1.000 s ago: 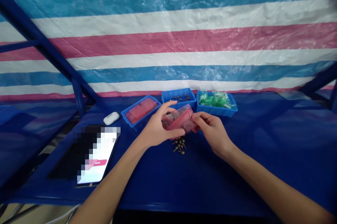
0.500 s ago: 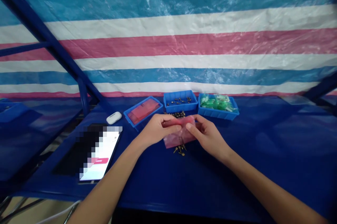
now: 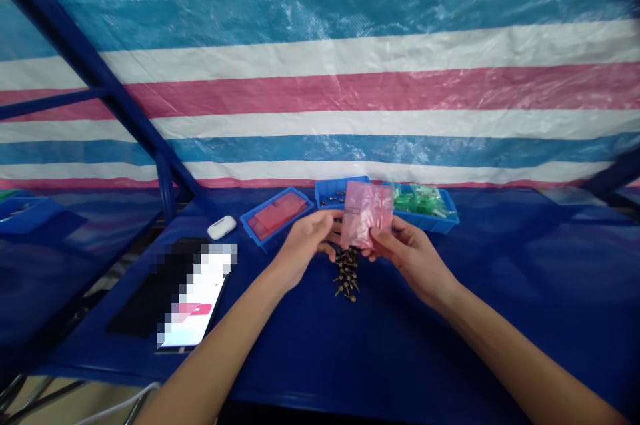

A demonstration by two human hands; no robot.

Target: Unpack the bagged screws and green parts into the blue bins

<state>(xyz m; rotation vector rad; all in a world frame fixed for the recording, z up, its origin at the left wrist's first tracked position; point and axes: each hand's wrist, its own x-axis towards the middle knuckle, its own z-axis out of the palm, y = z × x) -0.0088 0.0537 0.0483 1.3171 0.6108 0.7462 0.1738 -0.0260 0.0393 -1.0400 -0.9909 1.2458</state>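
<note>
Pink translucent plastic zip bag (image 3: 361, 217) is up over the counter, front face to camera, roughly upright. Seal strip runs down its right side.

Right hand (image 3: 407, 253): closed in a pinch, thumb on the front of the bag at the lower right, fingers behind. Left hand (image 3: 307, 242): partly open, fingers loosely curled at the bag's left edge. Can't tell if it touches the bag.

Small brass-coloured metal pieces (image 3: 347, 276) lie in a loose pile on the blue counter (image 3: 400, 352), just below the bag in view. Top of the pile looks darker, partly hidden by the bag.

Three blue plastic bins in a row at the far side:
- left bin (image 3: 265, 243), set at an angle: flat pink plastic sheets or bags (image 3: 279, 214)
- middle bin (image 3: 345, 182): a few small metal bits (image 3: 334, 199), rest hidden behind the bag
- right bin (image 3: 440, 223): green and clear plastic bits (image 3: 423, 200), left end partly covered by the bag

White rounded case (image 3: 221, 228) sits left of the left bin. Dark tablet-like device (image 3: 195, 298) with lit, partly pixelated screen is nearer, also left. Striped blue, white and pink plastic sheeting (image 3: 320, 92) hangs behind the counter.
</note>
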